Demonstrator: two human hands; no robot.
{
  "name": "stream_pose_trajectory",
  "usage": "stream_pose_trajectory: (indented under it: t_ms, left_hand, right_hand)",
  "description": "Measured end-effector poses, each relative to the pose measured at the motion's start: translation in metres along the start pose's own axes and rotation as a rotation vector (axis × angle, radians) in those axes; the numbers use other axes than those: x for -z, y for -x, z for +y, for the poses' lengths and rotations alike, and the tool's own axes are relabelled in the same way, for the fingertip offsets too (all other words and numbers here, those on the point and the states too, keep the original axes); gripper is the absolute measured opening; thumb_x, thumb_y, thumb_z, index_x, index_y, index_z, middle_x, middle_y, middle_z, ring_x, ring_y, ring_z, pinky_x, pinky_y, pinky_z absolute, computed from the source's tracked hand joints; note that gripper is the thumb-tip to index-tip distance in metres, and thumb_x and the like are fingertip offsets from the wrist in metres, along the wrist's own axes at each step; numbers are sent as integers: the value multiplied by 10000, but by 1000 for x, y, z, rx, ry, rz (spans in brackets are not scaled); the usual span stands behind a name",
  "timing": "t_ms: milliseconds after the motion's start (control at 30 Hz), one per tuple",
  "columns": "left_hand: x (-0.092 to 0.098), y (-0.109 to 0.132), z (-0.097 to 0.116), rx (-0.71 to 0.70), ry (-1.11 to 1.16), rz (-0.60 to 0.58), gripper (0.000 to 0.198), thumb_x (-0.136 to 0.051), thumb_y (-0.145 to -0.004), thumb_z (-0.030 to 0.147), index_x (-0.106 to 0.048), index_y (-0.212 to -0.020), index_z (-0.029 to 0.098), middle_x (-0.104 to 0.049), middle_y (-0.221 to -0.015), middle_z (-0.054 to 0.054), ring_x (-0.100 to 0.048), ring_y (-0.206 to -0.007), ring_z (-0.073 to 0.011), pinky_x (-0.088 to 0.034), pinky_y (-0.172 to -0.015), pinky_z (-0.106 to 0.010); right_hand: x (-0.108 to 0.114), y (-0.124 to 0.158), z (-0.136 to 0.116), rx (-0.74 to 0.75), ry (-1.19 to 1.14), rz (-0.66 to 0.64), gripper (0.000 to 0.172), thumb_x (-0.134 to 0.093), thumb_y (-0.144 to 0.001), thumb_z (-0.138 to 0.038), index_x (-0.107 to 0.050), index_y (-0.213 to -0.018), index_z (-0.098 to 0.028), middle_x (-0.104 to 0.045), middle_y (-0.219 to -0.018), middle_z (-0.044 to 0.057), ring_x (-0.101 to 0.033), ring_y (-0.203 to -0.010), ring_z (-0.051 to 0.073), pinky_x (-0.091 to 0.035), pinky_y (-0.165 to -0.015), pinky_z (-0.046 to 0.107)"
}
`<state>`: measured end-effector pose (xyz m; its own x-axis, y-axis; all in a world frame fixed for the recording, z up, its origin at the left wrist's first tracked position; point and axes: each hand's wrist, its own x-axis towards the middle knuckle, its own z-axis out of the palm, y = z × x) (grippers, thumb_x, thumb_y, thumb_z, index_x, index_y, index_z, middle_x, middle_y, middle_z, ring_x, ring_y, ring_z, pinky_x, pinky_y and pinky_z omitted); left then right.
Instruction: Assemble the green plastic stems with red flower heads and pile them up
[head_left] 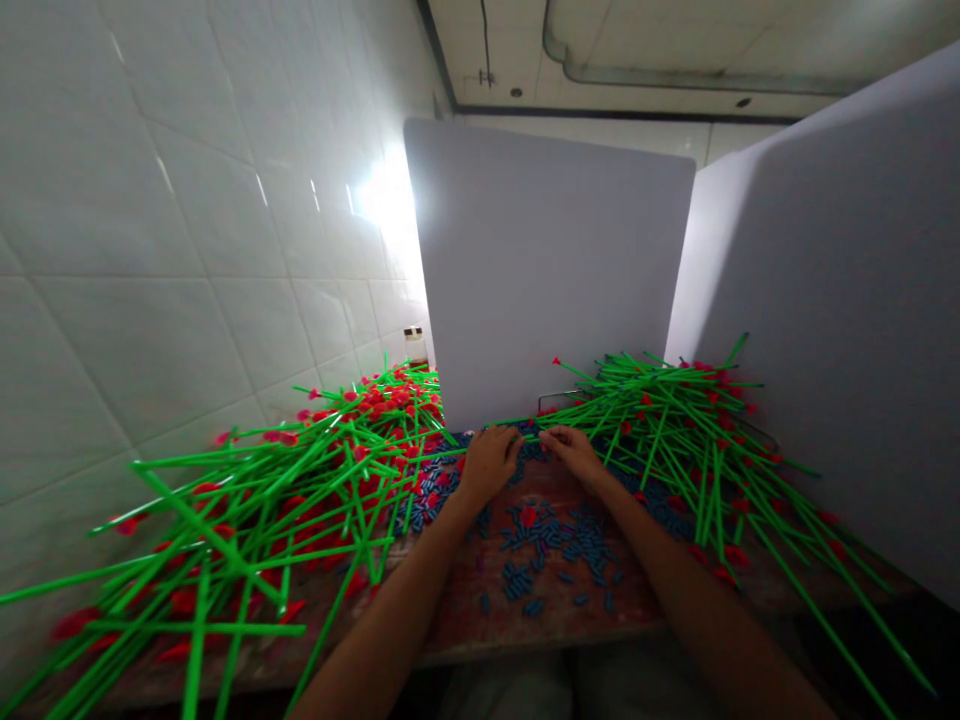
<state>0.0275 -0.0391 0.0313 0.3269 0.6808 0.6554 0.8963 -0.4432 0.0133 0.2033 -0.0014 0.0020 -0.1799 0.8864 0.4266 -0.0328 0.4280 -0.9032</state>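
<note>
My left hand (491, 460) is closed around a thin green stick (531, 438) at the far side of the wooden table. One end of the stick points right, toward my right hand (574, 450). The fingertips of my right hand are pinched together at that end; whatever is in them is too small to make out. Between my forearms lie many small blue-grey cylinder pieces (551, 535), loose on the tabletop, with a red piece (529, 517) among them.
A large heap of green sticks with red heads (330, 480) covers the left side. Another pile of green sticks (675, 420) stands at right, some overhanging the table edge (540, 640). White panels (555, 270) rise behind; a jar (415, 345) stands by the tiled wall (187, 250).
</note>
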Motion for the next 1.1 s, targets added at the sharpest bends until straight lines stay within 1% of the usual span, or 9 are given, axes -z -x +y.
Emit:
stream_pose_trajectory:
  t_ms: [133,233,333,400,500,733,867,1000,1100]
  left_hand:
    - [-1,1,1,20,66,10,282,-354,-935,369,-586,-903,211,-648,-867,-28,-577,-850,-173,-358,-725,-265]
    - [-3,1,0,53,121,-11,301,-321,-945,373,-576,-906,219,-656,-861,-14,-590,-797,-156,-352,-670,-245]
    - [-5,3,0,30,132,-49,306,-319,-943,375,-574,-876,219,-657,-843,-10,-591,-766,-150,-343,-646,-238]
    - [-5,3,1,16,135,-58,313,-315,-943,380,-570,-862,219,-657,-841,-10,-592,-765,-151,-340,-642,-237]
    - [-4,4,2,0,140,-56,328,-301,-946,385,-565,-848,218,-653,-818,-10,-593,-764,-154,-342,-648,-239]
    - [-1,6,6,-12,158,-62,338,-296,-947,388,-563,-841,210,-653,-808,-15,-589,-757,-144,-352,-658,-230]
    - [-1,6,6,-15,154,-55,329,-302,-947,379,-565,-841,213,-656,-814,-10,-593,-768,-142,-353,-659,-232]
    - [-1,6,6,-5,155,-40,320,-311,-945,372,-572,-853,211,-659,-833,-16,-593,-756,-143,-359,-652,-234]
    - [0,6,8,-19,164,-43,326,-310,-946,374,-574,-845,211,-654,-814,-14,-594,-752,-144,-369,-659,-233]
  right_hand:
    - [3,1,-7,-51,-172,92,427,-704,-639,-525,-686,-865,-163,-630,-663,6,-496,-533,109,-380,-522,233]
    - [8,0,-11,-28,-207,161,391,-721,-631,-503,-712,-841,-173,-670,-754,26,-548,-624,133,-417,-574,244]
    - [12,-1,-12,-30,-225,216,366,-754,-600,-471,-718,-825,-184,-679,-789,21,-564,-663,137,-424,-568,235]
    - [13,-1,-11,-51,-280,199,351,-765,-596,-452,-712,-816,-184,-659,-716,3,-541,-594,113,-423,-545,227]
    - [12,2,-12,-108,-385,111,339,-785,-589,-417,-699,-809,-173,-639,-652,-7,-544,-544,96,-462,-566,233]
    - [9,10,-17,-192,-449,20,324,-800,-596,-351,-698,-829,-151,-694,-745,44,-631,-624,125,-518,-654,261]
    - [9,9,-13,-208,-443,-24,321,-796,-608,-345,-697,-834,-139,-696,-751,58,-631,-616,133,-526,-645,274]
    - [11,8,-13,-203,-461,6,308,-801,-598,-339,-693,-805,-138,-690,-724,50,-614,-594,121,-524,-642,271]
    - [10,9,-15,-203,-438,-25,316,-802,-592,-347,-694,-803,-139,-688,-733,52,-610,-599,126,-520,-643,275]
